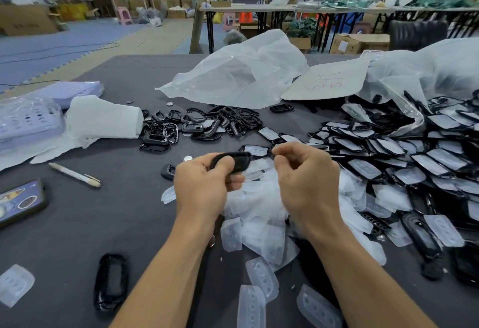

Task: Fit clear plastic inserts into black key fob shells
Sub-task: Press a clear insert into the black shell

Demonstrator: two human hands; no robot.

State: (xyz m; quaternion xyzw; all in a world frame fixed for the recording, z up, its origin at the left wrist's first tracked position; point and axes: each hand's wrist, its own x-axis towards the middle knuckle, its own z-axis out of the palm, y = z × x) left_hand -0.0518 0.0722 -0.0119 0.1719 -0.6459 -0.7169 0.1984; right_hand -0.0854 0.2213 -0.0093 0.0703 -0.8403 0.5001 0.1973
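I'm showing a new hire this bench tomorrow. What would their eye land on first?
At centre, the left hand grips a black plastic key fob shell, the right hand curled beside it. Beneath them lies a heap of clear plastic inserts; on the right spreads a pile of black shells with clear pieces on them.
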